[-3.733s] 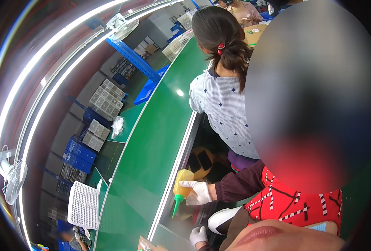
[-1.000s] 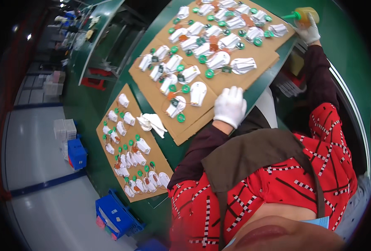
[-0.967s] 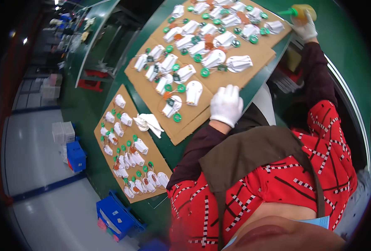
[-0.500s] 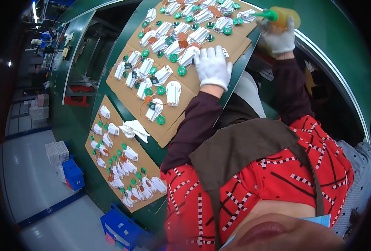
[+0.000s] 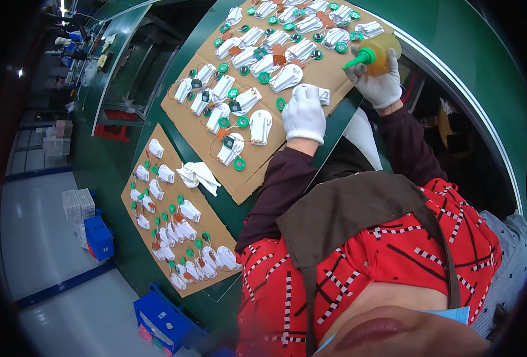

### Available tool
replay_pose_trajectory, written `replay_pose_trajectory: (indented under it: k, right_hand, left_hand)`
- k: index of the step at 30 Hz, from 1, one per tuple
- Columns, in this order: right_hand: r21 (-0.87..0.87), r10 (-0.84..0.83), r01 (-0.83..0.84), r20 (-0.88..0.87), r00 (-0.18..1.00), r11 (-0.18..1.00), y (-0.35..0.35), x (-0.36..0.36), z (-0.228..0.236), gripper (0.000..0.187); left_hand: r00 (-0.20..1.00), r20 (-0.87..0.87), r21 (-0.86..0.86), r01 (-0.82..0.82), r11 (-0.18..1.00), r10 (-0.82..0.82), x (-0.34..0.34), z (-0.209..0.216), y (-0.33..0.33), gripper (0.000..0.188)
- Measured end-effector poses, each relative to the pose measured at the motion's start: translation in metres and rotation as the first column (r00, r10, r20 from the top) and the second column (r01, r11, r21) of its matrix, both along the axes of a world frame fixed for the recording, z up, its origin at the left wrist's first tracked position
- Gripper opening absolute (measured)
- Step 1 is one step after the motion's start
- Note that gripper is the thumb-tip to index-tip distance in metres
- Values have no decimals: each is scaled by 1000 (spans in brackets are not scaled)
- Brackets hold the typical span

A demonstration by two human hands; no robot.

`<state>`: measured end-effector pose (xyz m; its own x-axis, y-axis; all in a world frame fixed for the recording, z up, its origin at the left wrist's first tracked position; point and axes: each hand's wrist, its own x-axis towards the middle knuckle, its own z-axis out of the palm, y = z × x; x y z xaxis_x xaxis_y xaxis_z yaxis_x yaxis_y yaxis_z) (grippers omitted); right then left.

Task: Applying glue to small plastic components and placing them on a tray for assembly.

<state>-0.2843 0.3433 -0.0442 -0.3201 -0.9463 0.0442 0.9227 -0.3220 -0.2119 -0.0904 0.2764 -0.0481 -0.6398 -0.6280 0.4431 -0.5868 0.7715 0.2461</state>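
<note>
My right hand [image 5: 377, 86], in a white glove, grips a squeeze bottle [image 5: 387, 49] of yellowish liquid. The bottle is tilted, its green nozzle [image 5: 361, 58] pointing left and down over the cardboard. My left hand [image 5: 305, 119], also gloved, is closed with bent fingers over a white plastic housing [image 5: 321, 94] at the near edge of the cardboard sheet [image 5: 257, 156]. Part of that housing shows to the right of the knuckles; the fingertips are hidden. A green round disc [image 5: 280, 104] lies just left of the fingers. Another white housing [image 5: 286, 78] rests just beyond.
Several white housings with green discs and wires cover the sheet. A second cardboard sheet [image 5: 159, 229] to the left holds more. A white cloth [image 5: 198, 177] lies between them on the green table [image 5: 177, 140]. Blue bins [image 5: 167, 321] stand on the floor.
My right hand has brought the bottle left and down, closer to my left hand. The left fingers, stretched out before, are now curled in. The view has shifted slightly.
</note>
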Motion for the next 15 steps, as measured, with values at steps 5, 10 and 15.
replay_pose_trajectory:
  k: [5, 10, 15]
  right_hand:
    - [-6, 55, -55, 0, 998, 998, -3, 11, 2, 56]
    - [-29, 63, -62, 28, 998, 998, -1, 5, -5, 56]
    - [-88, 46, -46, 5, 999, 995, 3, -3, -4, 57]
  left_hand:
    - [981, 185, 92, -81, 992, 63, 5, 11, -9, 10]
    - [963, 264, 159, -101, 982, 56, -4, 22, -21, 16]
    - [988, 155, 133, -32, 991, 11, -4, 12, -22, 10]
